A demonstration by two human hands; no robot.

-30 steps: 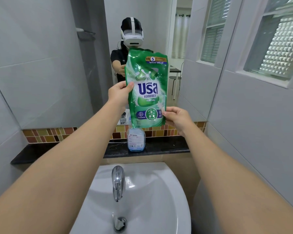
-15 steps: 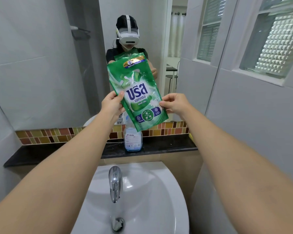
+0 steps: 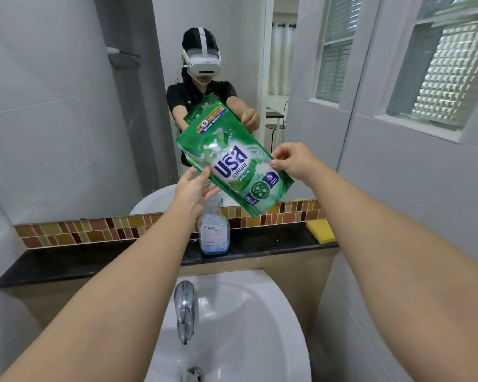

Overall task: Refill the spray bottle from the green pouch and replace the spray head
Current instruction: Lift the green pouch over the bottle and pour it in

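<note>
The neck and mouth of the spray bottle (image 3: 214, 230) are hidden behind the left hand (image 3: 195, 188) and the lower edge of the green pouch (image 3: 233, 166), so whether a spray head sits on it cannot be told; the small print on its label is unreadable. The pouch is tilted, its top leaning up and left toward the mirror (image 3: 138, 92), glossy green with white and blue lettering on the front. The left hand pinches the pouch's lower left edge, thumb on the front face; the right hand (image 3: 294, 161) pinches the right edge between thumb and fingertips. The clear bottle stands upright on the dark ledge (image 3: 94, 260) directly under the pouch, holding a little pale blue liquid. A yellow sponge (image 3: 321, 230) lies at the ledge's right end. Below, a chrome tap (image 3: 186, 310) overhangs the white sink (image 3: 260, 326).
</note>
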